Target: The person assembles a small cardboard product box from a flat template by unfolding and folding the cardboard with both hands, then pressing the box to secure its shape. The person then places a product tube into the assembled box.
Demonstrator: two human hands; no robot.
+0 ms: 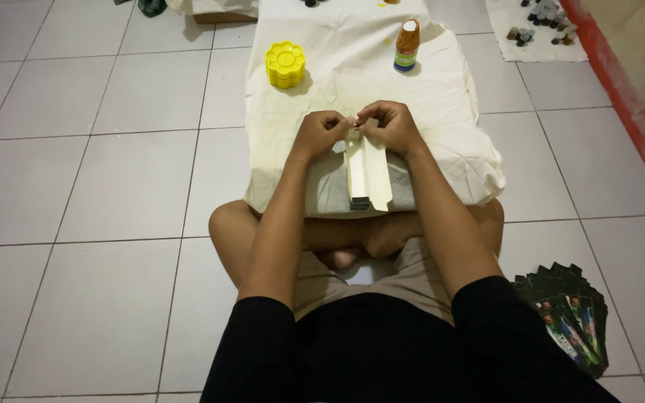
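I pinch the top of the cream paper strip [367,168] with left hand [321,133] and right hand [391,125]; best keep the fold flat on the cloth [442,97]

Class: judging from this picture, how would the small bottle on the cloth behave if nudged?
The bottle stands upright, tall and narrow, so it would probably tip easily. The wrinkled cloth under it may make it less steady. On its side, its round body would likely roll.
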